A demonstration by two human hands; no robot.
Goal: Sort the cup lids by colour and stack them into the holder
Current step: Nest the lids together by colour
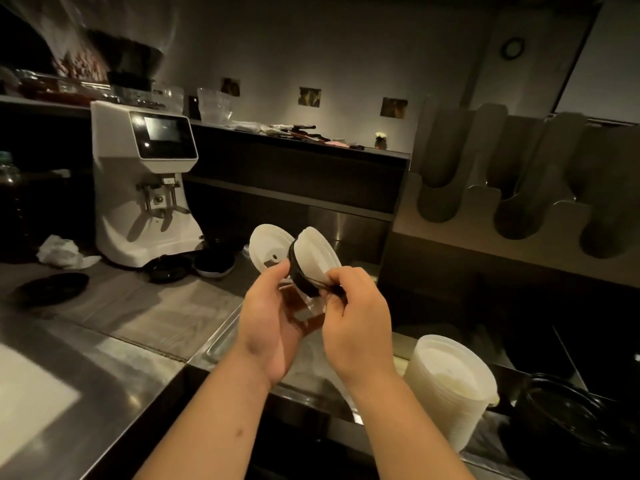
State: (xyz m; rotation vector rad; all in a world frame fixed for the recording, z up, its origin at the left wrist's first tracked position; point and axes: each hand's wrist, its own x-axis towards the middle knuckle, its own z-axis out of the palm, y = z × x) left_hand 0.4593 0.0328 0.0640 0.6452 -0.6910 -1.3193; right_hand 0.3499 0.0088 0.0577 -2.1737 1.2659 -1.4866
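**Entry: cup lids, in hand**
Loc.: in the air over the counter (145,317), toward its right end, just left of the holder (481,206).

- L hand (268,317): palm up, fingers curled. The thumb tip pinches the lower rim of white lid A (270,244).
- Lid A: on edge, leaning back. The face w/ a small round hole + slot is turned to the camera. Round, so no long axis.
- R hand (353,313): thumb + fingertips pinch the lower rim of the black lid (298,271), which is nested against white lid B (318,252).
- Black lid + lid B: on edge, tilted. B's raised side looks up and right, toward the holder. The black lid sits on B's left, facing lid A.
- Lid A vs. the pair: touching or just apart at their near edges, cannot tell which.
- Sth. clear/brownish in the L palm (298,311): cannot tell what.

**Surroundings**
- Holder: at the counter's right end. U-shaped chutes stand side by side, long axes sloping up + back, mouths open at the top. Its left wall is the part nearest the lids.
- Stack of white lids (450,379): near right corner, below the R wrist, leaning.
- Stack of black lids (561,417): just right of the white stack.
- Loose black lids: one by the left edge (52,289), two at the grinder's foot (169,268) (213,263).
- Grinder (142,181): white, w/ screen, back left.
- Crumpled white wrapper (62,252): left of the grinder.
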